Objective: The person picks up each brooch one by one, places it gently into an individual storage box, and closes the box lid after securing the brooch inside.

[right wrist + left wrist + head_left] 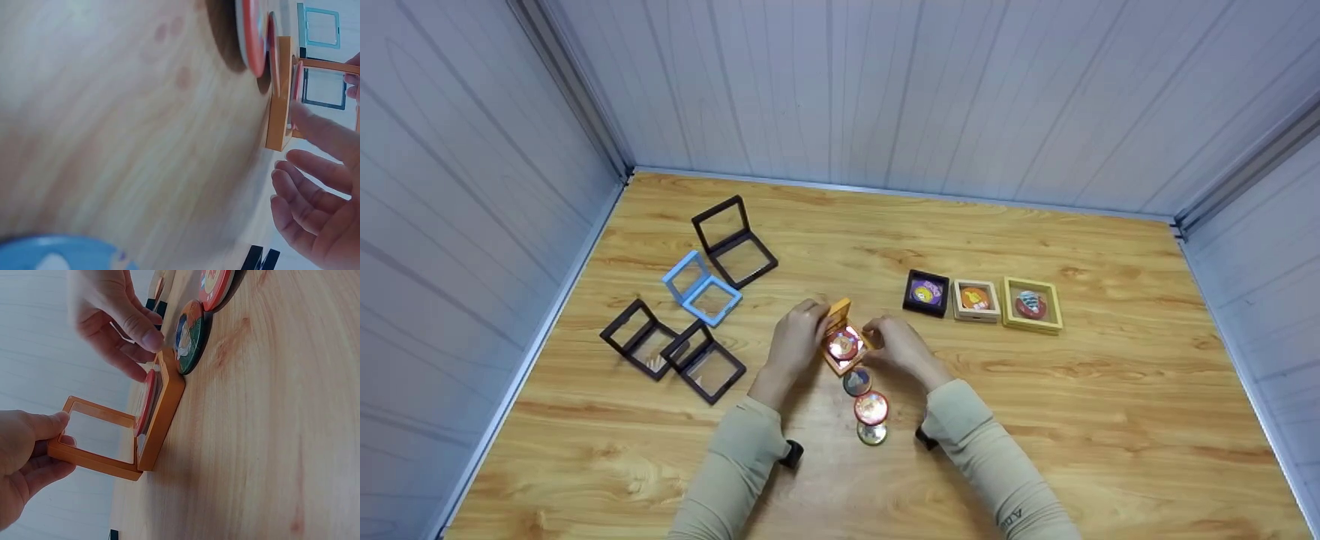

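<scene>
Beneath hands (795, 339) (901, 348), wood-grained surface (1117, 397); walls (930, 97) beyond

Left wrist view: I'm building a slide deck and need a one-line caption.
Left hand holding an orange frame open, a red disc inside and the right hand close by.

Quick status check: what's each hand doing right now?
Left hand: closed, pinching the raised lid of the orange frame.
Right hand: open, fingers loosely bent at the orange frame, nothing visibly gripped.
</scene>
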### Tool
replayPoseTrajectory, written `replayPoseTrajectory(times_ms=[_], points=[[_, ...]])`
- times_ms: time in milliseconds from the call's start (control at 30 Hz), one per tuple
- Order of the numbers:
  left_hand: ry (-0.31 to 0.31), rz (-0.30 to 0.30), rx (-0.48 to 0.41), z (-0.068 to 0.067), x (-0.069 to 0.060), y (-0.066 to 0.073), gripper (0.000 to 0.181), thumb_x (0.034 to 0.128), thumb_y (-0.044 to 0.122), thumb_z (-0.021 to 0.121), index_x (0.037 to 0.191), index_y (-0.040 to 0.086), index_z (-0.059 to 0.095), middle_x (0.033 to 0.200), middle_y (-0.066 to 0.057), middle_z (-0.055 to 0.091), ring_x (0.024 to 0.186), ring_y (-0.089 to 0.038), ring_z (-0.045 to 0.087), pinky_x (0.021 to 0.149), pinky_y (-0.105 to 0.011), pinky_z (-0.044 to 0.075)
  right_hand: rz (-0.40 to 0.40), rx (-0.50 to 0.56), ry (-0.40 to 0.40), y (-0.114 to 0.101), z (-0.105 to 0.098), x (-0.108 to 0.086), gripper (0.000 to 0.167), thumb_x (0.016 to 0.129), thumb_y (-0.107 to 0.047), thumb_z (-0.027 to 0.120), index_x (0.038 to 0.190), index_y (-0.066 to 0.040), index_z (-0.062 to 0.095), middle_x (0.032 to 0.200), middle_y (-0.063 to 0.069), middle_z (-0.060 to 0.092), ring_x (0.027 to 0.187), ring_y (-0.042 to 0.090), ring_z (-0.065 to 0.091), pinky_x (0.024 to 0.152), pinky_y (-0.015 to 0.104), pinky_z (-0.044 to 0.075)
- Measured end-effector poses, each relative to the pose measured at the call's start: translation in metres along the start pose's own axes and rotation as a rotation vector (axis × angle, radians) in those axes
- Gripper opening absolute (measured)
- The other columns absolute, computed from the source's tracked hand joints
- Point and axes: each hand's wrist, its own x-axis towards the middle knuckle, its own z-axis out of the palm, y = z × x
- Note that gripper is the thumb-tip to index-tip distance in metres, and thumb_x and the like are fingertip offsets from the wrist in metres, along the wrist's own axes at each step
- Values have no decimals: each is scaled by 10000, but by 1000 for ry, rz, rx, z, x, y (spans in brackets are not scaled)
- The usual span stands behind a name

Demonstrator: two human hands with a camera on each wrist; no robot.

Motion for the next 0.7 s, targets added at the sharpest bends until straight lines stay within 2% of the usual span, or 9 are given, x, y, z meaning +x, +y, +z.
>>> replayPoseTrajectory(times_ms=[267,700], points=[[-10,-5,-3,-1,-1,1,186,816,51,610,970,-49,643,825,-115,591,729,-251,588,673,-355,493,9,27,-17,3,2,1,244,683,-45,732,909,2,651,690,60,593,607,131,499,579,280,431],[14,14,-43,0,-5,5,162,817,65,617,948,-19,663,809,-87,591,711,-216,580,641,-339,487,43,58,-19,1,3,2,203,686,-20,718,881,-2,661,661,41,597,580,120,509,545,254,440]])
